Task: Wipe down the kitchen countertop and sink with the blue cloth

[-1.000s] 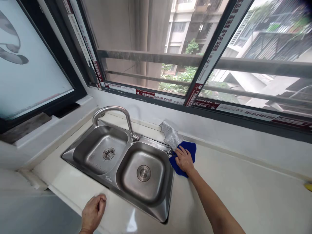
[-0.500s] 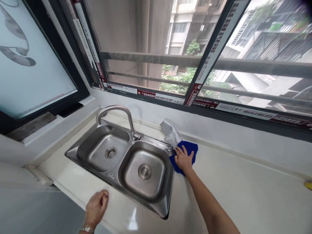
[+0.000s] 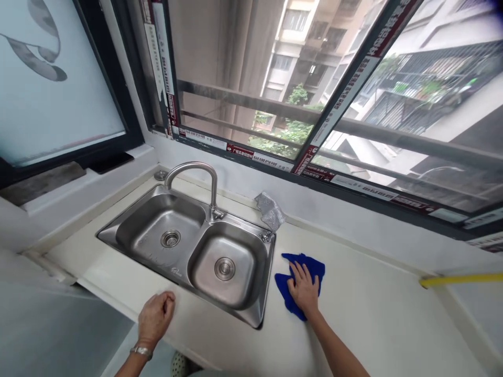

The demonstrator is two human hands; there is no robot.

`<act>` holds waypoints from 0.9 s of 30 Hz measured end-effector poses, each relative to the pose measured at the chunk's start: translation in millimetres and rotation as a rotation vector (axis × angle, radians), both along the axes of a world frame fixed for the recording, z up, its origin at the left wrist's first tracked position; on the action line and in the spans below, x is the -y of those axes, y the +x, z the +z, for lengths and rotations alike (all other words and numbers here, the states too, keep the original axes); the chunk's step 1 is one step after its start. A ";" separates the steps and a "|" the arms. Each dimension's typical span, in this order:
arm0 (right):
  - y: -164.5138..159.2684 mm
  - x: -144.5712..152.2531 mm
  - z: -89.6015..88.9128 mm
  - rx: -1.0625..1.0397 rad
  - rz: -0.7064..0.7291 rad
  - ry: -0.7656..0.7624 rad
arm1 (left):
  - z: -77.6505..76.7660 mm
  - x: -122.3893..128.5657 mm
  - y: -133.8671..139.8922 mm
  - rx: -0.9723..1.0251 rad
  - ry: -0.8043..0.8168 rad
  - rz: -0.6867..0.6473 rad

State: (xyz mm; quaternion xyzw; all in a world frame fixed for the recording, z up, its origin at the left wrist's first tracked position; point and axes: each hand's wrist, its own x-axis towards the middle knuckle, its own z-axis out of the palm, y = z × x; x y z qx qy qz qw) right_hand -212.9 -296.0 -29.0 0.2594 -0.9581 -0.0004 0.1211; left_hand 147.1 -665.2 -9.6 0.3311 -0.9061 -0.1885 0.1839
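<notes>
A blue cloth (image 3: 290, 301) lies crumpled on the pale countertop (image 3: 365, 314), just right of the double sink (image 3: 184, 277). My right hand (image 3: 304, 288) presses down on the cloth with its fingers spread. Near the counter's front edge, my left hand (image 3: 155, 317) is curled into a fist, with nothing showing in it. A metal-banded watch (image 3: 141, 352) circles the left wrist. Behind the right basin lies a silvery mesh cloth (image 3: 270, 210), apart from both hands.
A curved steel faucet (image 3: 214, 188) rises behind the two basins. Taped window frames (image 3: 239, 151) run above the low white wall at the back. A yellow pipe (image 3: 459, 280) crosses the right side. On the left stands a frosted panel (image 3: 58, 115).
My right hand has slid the blue cloth away from the sink's back right corner, toward me and slightly right. The silvery cloth stays behind. My left fist keeps its place by the edge.
</notes>
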 end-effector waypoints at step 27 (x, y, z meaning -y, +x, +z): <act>219.4 16.7 37.5 0.228 0.608 0.013 | -0.8 1.9 -3.0 -0.029 -0.102 -0.130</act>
